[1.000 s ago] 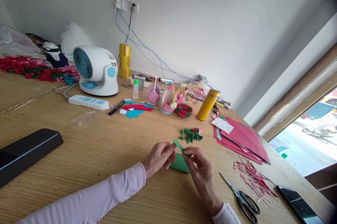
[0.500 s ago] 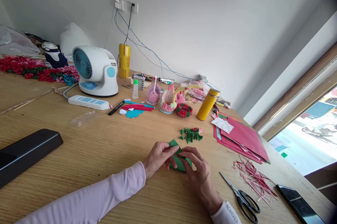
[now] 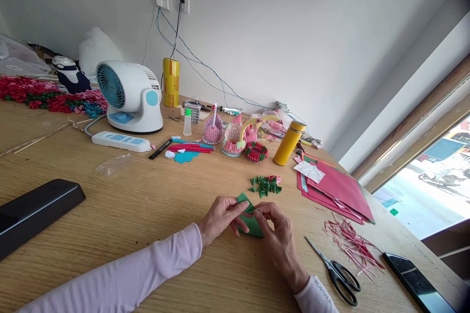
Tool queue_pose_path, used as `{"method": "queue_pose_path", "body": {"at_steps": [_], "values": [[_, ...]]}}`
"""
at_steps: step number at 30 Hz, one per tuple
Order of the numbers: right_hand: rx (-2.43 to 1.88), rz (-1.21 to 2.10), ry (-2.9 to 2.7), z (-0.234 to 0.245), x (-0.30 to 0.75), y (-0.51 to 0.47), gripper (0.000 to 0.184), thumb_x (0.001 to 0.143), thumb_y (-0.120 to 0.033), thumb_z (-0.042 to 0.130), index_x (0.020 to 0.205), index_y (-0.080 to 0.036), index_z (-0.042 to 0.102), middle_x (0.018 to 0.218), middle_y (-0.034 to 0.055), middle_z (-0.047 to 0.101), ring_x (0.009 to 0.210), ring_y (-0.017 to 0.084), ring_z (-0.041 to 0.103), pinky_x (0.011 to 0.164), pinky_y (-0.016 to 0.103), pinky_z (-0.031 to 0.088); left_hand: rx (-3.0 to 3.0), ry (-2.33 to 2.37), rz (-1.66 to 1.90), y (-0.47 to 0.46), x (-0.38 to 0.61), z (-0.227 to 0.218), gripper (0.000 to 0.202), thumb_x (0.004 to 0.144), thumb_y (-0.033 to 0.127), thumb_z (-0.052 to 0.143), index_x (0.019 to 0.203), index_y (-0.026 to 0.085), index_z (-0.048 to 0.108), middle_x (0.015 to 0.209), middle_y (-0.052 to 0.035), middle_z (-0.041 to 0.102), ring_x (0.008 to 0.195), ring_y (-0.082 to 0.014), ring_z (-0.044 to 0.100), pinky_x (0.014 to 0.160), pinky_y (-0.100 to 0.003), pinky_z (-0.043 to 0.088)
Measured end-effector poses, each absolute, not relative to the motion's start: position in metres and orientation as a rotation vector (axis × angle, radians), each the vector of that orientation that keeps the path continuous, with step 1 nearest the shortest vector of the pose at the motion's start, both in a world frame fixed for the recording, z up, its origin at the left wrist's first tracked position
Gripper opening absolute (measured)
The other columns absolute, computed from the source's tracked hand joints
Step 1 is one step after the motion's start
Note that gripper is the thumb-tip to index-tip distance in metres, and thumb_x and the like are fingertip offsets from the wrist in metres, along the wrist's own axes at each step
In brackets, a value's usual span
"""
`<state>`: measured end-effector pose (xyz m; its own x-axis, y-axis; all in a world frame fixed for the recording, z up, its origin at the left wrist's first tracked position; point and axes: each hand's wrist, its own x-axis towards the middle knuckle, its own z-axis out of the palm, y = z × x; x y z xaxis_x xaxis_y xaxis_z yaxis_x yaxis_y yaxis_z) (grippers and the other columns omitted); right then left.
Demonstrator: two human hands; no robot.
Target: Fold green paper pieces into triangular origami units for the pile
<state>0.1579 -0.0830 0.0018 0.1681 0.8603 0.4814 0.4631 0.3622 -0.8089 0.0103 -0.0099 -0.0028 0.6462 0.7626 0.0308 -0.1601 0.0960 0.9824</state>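
A small green paper piece (image 3: 244,199) is pinched in my left hand (image 3: 223,216), thumb on top. At its right corner the thumb and fingertips of my right hand (image 3: 275,225) close on the same piece. More green paper (image 3: 253,227) lies on the table beneath my hands, partly covered by the fingers. Just beyond is a little heap of folded green paper triangles (image 3: 265,186) with some pink among them. Black-handled scissors (image 3: 340,274) rest on the table to the right of my right hand, blades apart.
Red paper sheets (image 3: 341,190) and pink paper strips (image 3: 354,247) lie at right, near a phone (image 3: 414,278). A yellow bottle (image 3: 289,143), paper swans (image 3: 235,139) and a red-green paper ring (image 3: 256,152) stand behind. Leftward are a fan (image 3: 134,97), power strip (image 3: 120,141) and black case (image 3: 40,212).
My right fingers have drawn in to a pinch at the paper's right corner, uncovering more of the green paper below. My left hand keeps its hold. The whole view has shifted slightly.
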Motion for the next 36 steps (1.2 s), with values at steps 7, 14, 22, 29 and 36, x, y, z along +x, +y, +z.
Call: {"method": "queue_pose_path", "body": {"at_steps": [7, 14, 22, 29, 36], "values": [[-1.303, 0.605, -1.364, -0.002, 0.16, -0.082, 0.02, 0.083, -0.036, 0.057, 0.077, -0.017, 0.061, 0.073, 0.0034, 0.063, 0.068, 0.017, 0.058, 0.062, 0.026, 0.044, 1.377, 0.536, 0.718, -0.011, 0.009, -0.003, 0.039, 0.079, 0.045, 0.058, 0.079, 0.006, 0.063, 0.083, -0.0134, 0.07, 0.052, -0.0159, 0.066, 0.037, -0.018, 0.044], [-1.293, 0.703, -1.24, -0.008, 0.16, -0.079, 0.026, 0.078, -0.042, 0.063, 0.072, -0.016, 0.059, 0.065, 0.0015, 0.061, 0.06, 0.014, 0.054, 0.055, 0.023, 0.04, 1.411, 0.503, 0.697, -0.012, 0.008, -0.001, 0.035, 0.079, 0.042, 0.06, 0.083, 0.008, 0.064, 0.082, -0.0109, 0.069, 0.054, -0.0143, 0.065, 0.04, -0.018, 0.045], [-1.269, 0.732, -1.219, -0.015, 0.164, -0.078, 0.027, 0.078, -0.042, 0.064, 0.075, -0.015, 0.059, 0.064, -0.0002, 0.057, 0.056, 0.011, 0.05, 0.051, 0.022, 0.038, 1.419, 0.461, 0.745, -0.012, 0.008, -0.002, 0.03, 0.074, 0.038, 0.065, 0.083, 0.01, 0.062, 0.08, -0.0067, 0.065, 0.062, -0.0156, 0.065, 0.042, -0.019, 0.048], [-1.209, 0.82, -1.166, -0.011, 0.159, -0.079, 0.028, 0.075, -0.042, 0.067, 0.075, -0.016, 0.056, 0.065, -0.0013, 0.055, 0.056, 0.011, 0.05, 0.05, 0.021, 0.039, 1.308, 0.448, 0.754, -0.013, 0.008, 0.001, 0.029, 0.076, 0.039, 0.064, 0.078, 0.011, 0.055, 0.077, -0.0053, 0.065, 0.068, -0.0197, 0.067, 0.042, -0.02, 0.049], [-1.184, 0.876, -1.17, -0.009, 0.157, -0.078, 0.027, 0.076, -0.041, 0.067, 0.077, -0.016, 0.057, 0.064, -0.0004, 0.057, 0.055, 0.01, 0.051, 0.05, 0.021, 0.041, 1.285, 0.474, 0.763, -0.013, 0.008, 0.002, 0.032, 0.074, 0.039, 0.066, 0.085, 0.009, 0.064, 0.078, -0.008, 0.065, 0.07, -0.0191, 0.066, 0.045, -0.02, 0.05]]}}
